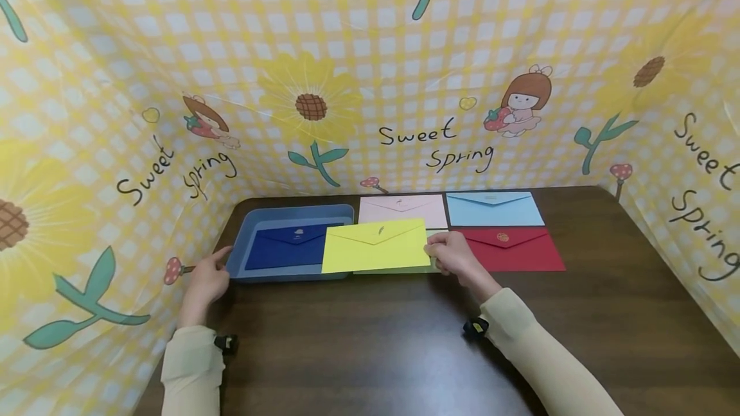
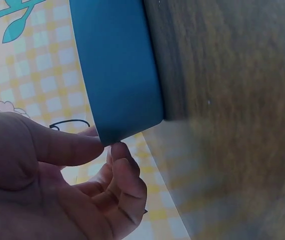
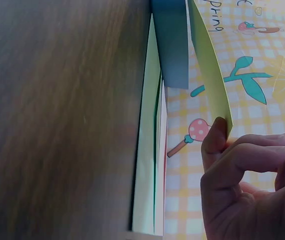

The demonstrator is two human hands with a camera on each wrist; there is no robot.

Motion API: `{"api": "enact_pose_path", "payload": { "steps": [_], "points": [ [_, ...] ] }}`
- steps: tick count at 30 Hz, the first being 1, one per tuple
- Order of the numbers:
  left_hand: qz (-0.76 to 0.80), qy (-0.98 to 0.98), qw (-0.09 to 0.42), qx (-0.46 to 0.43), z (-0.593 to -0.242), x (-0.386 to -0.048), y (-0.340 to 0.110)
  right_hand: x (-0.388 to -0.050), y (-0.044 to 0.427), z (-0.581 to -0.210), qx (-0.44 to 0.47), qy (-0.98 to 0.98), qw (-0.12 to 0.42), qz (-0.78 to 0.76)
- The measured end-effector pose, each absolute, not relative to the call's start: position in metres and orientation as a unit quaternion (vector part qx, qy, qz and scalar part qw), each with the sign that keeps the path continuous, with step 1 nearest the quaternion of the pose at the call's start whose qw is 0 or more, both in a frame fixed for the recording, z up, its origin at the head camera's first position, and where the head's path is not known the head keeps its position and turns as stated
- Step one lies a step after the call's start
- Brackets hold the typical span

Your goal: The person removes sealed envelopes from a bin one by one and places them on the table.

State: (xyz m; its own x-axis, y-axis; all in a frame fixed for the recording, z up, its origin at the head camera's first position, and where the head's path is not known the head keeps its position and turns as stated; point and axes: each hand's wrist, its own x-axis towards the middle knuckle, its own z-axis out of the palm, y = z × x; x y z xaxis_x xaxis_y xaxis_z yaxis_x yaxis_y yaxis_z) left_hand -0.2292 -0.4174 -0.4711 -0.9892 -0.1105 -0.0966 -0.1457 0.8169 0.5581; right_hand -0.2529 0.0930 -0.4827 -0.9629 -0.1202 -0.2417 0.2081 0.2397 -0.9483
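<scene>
My right hand (image 1: 453, 252) pinches a yellow envelope (image 1: 376, 246) by its right edge. Seen from the right wrist, the envelope (image 3: 212, 65) is raised above the table, its far end over the tray. At the tray's left side, my left hand (image 1: 208, 278) holds the rim of the blue tray (image 1: 289, 212); thumb and fingertips meet at the tray's corner (image 2: 117, 110) in the left wrist view. A dark blue envelope (image 1: 283, 250) lies inside the tray. Beneath the yellow one, a pale green envelope (image 1: 399, 269) is mostly hidden.
A pink envelope (image 1: 405, 207) and a light blue envelope (image 1: 494, 208) lie in the back row, right of the tray. In front of the light blue one lies a red envelope (image 1: 514, 252). Patterned yellow checked cloth (image 1: 376, 82) walls the dark wooden table (image 1: 358, 339) at the back and sides.
</scene>
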Motion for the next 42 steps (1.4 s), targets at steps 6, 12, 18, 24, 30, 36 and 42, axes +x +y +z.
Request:
{"api": "enact_pose_path", "payload": {
  "steps": [6,12,18,24,30,36,42],
  "points": [
    [0.283,0.956,0.035,-0.063,-0.469,-0.229,-0.419,-0.248,0.104,-0.482,0.030,0.779,0.123,-0.614],
    [0.268,0.960,0.047,-0.068,-0.468,-0.230,-0.418,-0.242,0.116,-0.482,0.023,0.784,0.116,-0.610],
    [0.260,0.961,0.058,-0.073,-0.467,-0.231,-0.417,-0.240,0.121,-0.483,0.038,0.787,0.121,-0.604],
    [0.264,0.959,0.063,-0.075,-0.467,-0.232,-0.416,-0.236,0.126,-0.484,0.040,0.791,0.122,-0.598],
    [0.269,0.958,0.066,-0.077,-0.471,-0.231,-0.419,-0.231,0.135,-0.483,0.049,0.798,0.121,-0.588],
    [0.265,0.959,0.066,-0.079,-0.470,-0.231,-0.419,-0.225,0.145,-0.482,0.055,0.802,0.118,-0.583],
    [0.266,0.959,0.067,-0.073,-0.470,-0.231,-0.419,-0.220,0.154,-0.485,0.049,0.805,0.118,-0.579]
  ]
}}
